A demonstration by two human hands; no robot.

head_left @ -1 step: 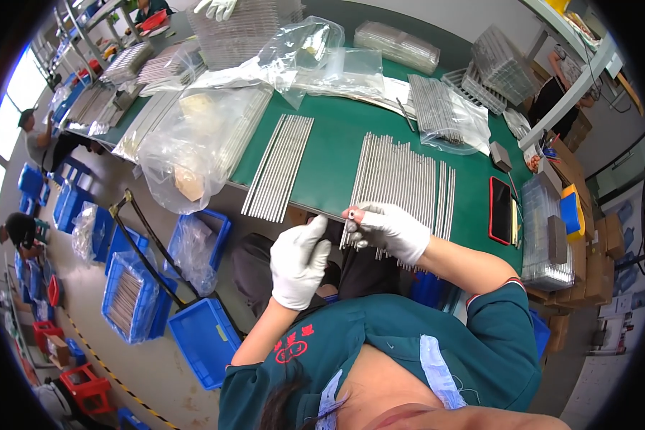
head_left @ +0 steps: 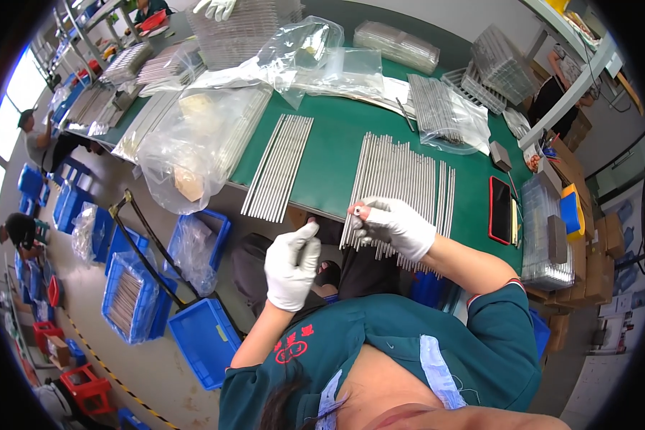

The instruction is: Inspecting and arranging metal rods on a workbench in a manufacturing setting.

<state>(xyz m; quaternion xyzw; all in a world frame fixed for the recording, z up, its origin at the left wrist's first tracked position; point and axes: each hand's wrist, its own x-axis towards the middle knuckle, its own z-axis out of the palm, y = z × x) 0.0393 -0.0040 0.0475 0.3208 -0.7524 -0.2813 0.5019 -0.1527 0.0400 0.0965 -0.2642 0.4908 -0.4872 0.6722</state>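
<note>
At left, a narrow row of thin metal rods (head_left: 278, 168) lies side by side on the green bench (head_left: 333, 154), their near ends reaching the front edge. To the right of its near end is the gloved left hand (head_left: 292, 266), raised in front of the bench, with bent fingers; I see nothing in it, but I cannot tell if its fingertips meet. Further right, the gloved right hand (head_left: 394, 228) has thumb and forefinger pinched on a slender metal piece (head_left: 357, 211), seen end-on, probably one such rod; its length is hidden. Behind this hand, a wider row of metal rods (head_left: 401, 172) has uneven ends.

The rods look straight, stiff and smooth. I judge one is light, a bundle rather heavy, and slippery under glove cloth. They may roll, and thin ones may bend. A single rod is best pinched near its end; several need support at the middle.
</note>
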